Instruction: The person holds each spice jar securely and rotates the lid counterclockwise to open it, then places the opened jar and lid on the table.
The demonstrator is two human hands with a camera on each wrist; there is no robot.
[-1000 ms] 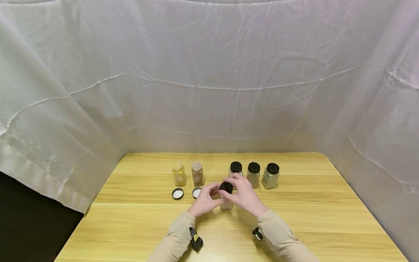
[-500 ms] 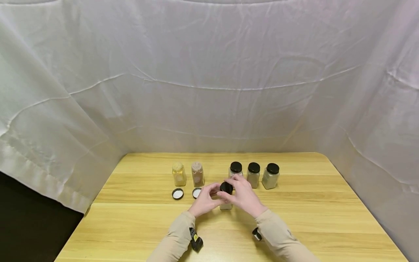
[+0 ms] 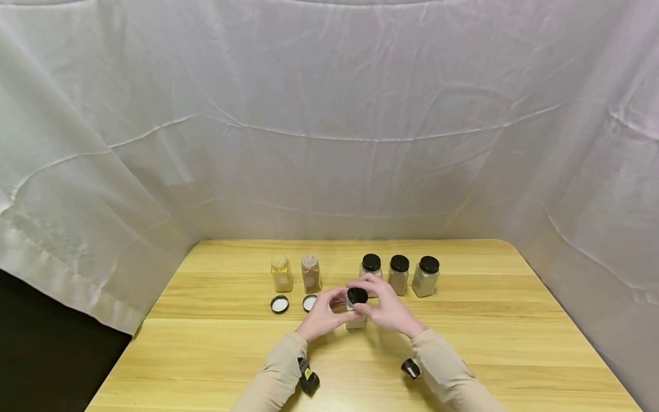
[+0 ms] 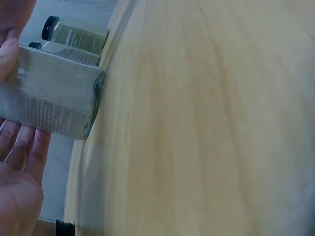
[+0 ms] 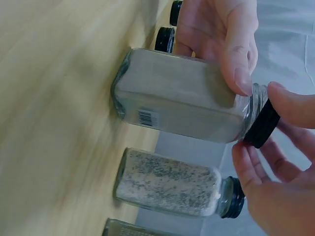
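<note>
A square glass spice jar [image 3: 355, 322] of pale powder stands upright on the table between both hands. My left hand [image 3: 323, 313] holds its body from the left, thumb on the near side; in the right wrist view that thumb presses near the jar's shoulder. Around the black lid [image 3: 357, 295] curl the thumb and fingers of my right hand [image 3: 385, 308]. Seen from the right wrist, the lid [image 5: 263, 125] sits askew on the neck, with some glass thread [image 5: 256, 103] showing.
Behind on the left stand an uncapped yellow shaker jar [image 3: 281, 276] and an uncapped brown one [image 3: 311, 277]. Two black lids, one left [image 3: 280, 305] and one right [image 3: 309, 302], lie upturned before them. Black-capped jars [image 3: 399, 276] line up at the back right, close to my right hand.
My right hand has turned slightly and its wrist has swung a little to the right. The black lid has shifted slightly with it. My left hand stays in place.
</note>
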